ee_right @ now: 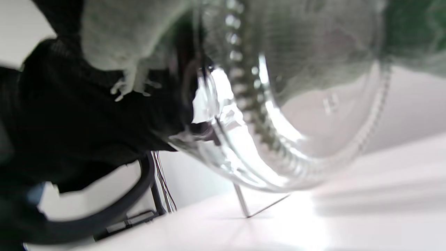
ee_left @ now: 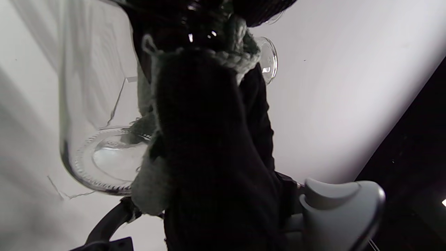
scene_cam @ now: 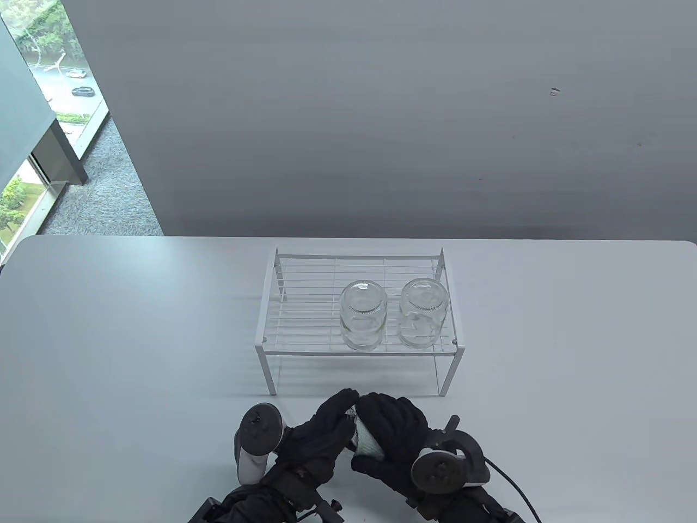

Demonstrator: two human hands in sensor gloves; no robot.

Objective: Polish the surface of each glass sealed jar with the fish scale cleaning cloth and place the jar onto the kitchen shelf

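Note:
Near the table's front edge both black-gloved hands hold one glass jar (ee_left: 104, 157) between them, mostly wrapped in a pale grey-green cleaning cloth (scene_cam: 366, 442). My left hand (scene_cam: 344, 406) grips the jar from the left. My right hand (scene_cam: 389, 430) curls over the cloth and presses it onto the glass. In the right wrist view the jar (ee_right: 296, 122) fills the frame, with the cloth (ee_right: 139, 28) over its top. The cloth (ee_left: 153, 188) also shows in the left wrist view. Two more clear jars (scene_cam: 363, 315) (scene_cam: 423, 312) stand upside down on the white wire shelf (scene_cam: 305, 305).
The shelf stands at mid-table, just beyond the hands, its left half bare. A grey wall rises behind the table. A black cable (scene_cam: 514, 485) trails from the right wrist toward the front edge.

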